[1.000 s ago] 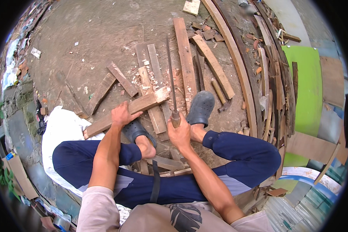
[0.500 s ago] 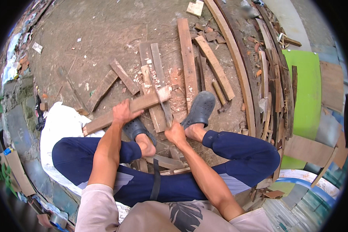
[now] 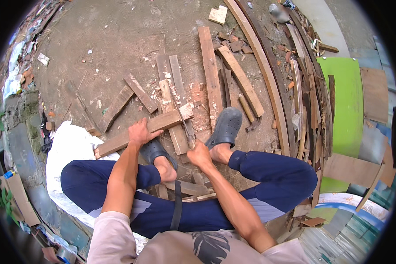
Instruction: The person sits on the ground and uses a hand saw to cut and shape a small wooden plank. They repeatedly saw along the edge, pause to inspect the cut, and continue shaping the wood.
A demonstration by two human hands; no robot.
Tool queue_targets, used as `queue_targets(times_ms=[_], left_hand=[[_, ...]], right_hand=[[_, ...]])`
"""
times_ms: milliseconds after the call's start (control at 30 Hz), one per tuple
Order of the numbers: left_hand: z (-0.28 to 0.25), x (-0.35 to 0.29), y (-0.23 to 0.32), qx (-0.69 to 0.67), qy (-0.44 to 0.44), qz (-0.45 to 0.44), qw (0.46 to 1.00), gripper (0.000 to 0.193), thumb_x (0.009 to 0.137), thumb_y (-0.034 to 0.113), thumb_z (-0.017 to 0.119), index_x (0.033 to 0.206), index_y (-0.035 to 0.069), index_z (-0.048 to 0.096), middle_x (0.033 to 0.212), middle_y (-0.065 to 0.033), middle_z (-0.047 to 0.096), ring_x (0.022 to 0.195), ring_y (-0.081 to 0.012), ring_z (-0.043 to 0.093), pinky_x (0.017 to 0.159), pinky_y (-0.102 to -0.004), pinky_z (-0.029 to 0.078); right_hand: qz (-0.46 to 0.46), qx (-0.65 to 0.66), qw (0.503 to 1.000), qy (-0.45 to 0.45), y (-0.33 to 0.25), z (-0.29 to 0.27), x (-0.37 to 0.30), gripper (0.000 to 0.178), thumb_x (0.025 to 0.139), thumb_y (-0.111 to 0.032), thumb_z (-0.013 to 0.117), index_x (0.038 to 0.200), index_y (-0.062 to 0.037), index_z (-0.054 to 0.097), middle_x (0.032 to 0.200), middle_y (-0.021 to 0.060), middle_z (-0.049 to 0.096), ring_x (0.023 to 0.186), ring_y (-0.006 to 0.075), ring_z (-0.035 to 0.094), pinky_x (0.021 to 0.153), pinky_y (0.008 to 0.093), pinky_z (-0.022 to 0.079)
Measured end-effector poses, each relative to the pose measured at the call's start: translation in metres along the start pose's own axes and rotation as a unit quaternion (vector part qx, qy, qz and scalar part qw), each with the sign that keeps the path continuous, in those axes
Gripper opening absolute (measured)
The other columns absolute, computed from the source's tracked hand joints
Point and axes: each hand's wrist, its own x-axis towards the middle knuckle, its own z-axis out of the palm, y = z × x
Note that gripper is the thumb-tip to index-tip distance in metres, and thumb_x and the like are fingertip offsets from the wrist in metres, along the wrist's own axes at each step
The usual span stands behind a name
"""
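Note:
My left hand (image 3: 139,132) grips a squared wooden beam (image 3: 116,143) around its middle, holding it slanted across the ground between my feet. The beam's pale, chipped far end (image 3: 187,111) lies over a flat plank (image 3: 177,137). My right hand (image 3: 199,154) is closed around the handle of a machete (image 3: 188,131). Its long narrow metal blade points away from me and crosses the beam close to the pale end. I cannot tell whether the edge is biting into the wood. Pale wood chips (image 3: 165,92) lie scattered beyond the beam.
A hammer (image 3: 249,115) lies right of my right clog (image 3: 226,127). Loose planks (image 3: 210,66) and offcuts (image 3: 140,92) spread over the dirt ground. Long timbers (image 3: 268,75) and a green panel (image 3: 343,101) line the right side. A white sack (image 3: 66,149) lies by my left knee.
The machete blade has tilted slightly and now crosses the beam a little further left. The camera view has shifted slightly. My left hand stays on the beam.

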Motion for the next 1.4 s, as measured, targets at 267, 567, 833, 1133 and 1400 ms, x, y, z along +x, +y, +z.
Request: queue_targets(times_ms=[267,567,833,1133,1400], left_hand=[[-0.006,-0.003,0.008,0.003,-0.045,0.018,0.999,0.103,0.071,0.084,0.063,0.124,-0.004,0.057,0.116,-0.0243,0.067,0.109,-0.0378,0.066,0.092,-0.0466,0.051],[0.005,0.021,0.073,-0.127,0.180,0.161,0.962,0.056,0.092,0.050,0.064,0.134,0.012,0.062,0.127,-0.0126,0.063,0.120,-0.0326,0.058,0.101,-0.0463,0.045],[-0.018,0.028,0.121,-0.064,0.091,0.087,0.990,0.031,0.090,0.032,0.061,0.106,0.010,0.075,0.114,-0.0165,0.069,0.105,-0.0371,0.066,0.091,-0.0461,0.053],[-0.031,0.048,0.136,0.024,0.005,0.073,0.997,0.030,0.089,0.029,0.056,0.102,0.005,0.069,0.103,-0.0244,0.067,0.096,-0.0432,0.068,0.084,-0.0516,0.054],[-0.053,0.055,0.150,0.020,-0.055,0.039,0.998,0.066,0.095,0.053,0.052,0.127,-0.005,0.053,0.119,-0.0319,0.064,0.104,-0.0463,0.066,0.089,-0.0519,0.053]], right_hand=[[-0.013,-0.021,0.999,0.035,-0.033,-0.127,-0.101,0.042,0.089,-0.026,0.069,0.120,0.0006,0.059,0.106,0.0320,0.068,0.103,0.0469,0.066,0.088,0.0490,0.051],[-0.035,0.169,0.981,0.089,0.002,-0.149,-0.157,0.041,0.089,-0.027,0.070,0.118,-0.0001,0.060,0.100,0.0263,0.071,0.098,0.0436,0.069,0.085,0.0451,0.052],[-0.049,0.265,0.958,0.095,0.002,-0.153,-0.157,0.044,0.089,-0.028,0.070,0.121,-0.0003,0.059,0.096,0.0264,0.070,0.096,0.0450,0.068,0.083,0.0472,0.052],[-0.057,0.285,0.948,0.130,0.014,-0.159,-0.157,0.041,0.091,-0.024,0.070,0.120,0.0014,0.058,0.095,0.0212,0.069,0.089,0.0385,0.068,0.081,0.0431,0.052],[-0.060,0.307,0.939,0.143,0.016,-0.163,-0.160,0.042,0.090,-0.030,0.069,0.117,-0.0001,0.057,0.098,0.0282,0.069,0.096,0.0471,0.066,0.082,0.0508,0.051]])
